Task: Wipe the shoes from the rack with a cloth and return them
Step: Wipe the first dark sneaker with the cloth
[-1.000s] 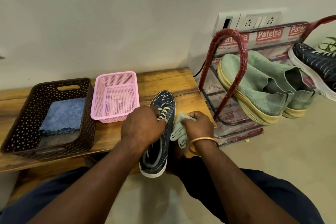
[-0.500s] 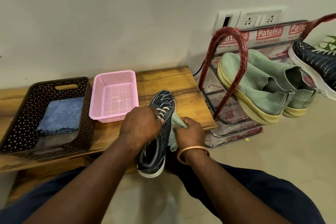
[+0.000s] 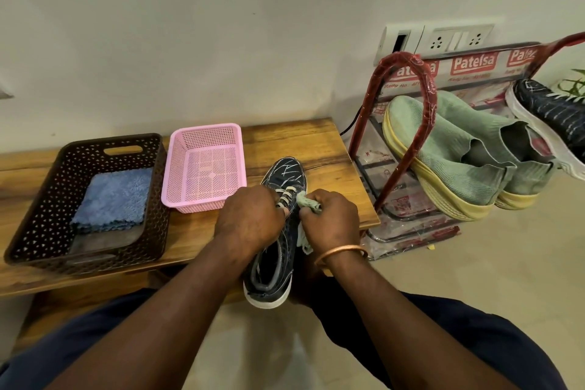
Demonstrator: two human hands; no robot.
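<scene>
The dark navy sneaker [image 3: 284, 170] is resting on the right end of the wooden bench [image 3: 319, 149], toe toward the wall and heel hanging past the bench's front edge. The left hand [image 3: 250, 218] is gripping the sneaker over its laces, fingers curled around the upper. The right hand [image 3: 332, 219], wearing a copper bangle [image 3: 340, 252], is clutching a bunched pale green cloth [image 3: 305, 201] and pressing it against the sneaker's right side, beside the laces. On the bench's left part, a brown perforated basket [image 3: 47, 190] is holding a folded blue cloth [image 3: 114, 196]. A pink mesh basket [image 3: 172, 177] is sitting mid-bench, just beside it. Right of the bench, a red-framed shoe rack [image 3: 429, 104] is carrying a pair of green slip-on shoes [image 3: 443, 149] and, farther from the bench, a second dark sneaker [image 3: 544, 111].
</scene>
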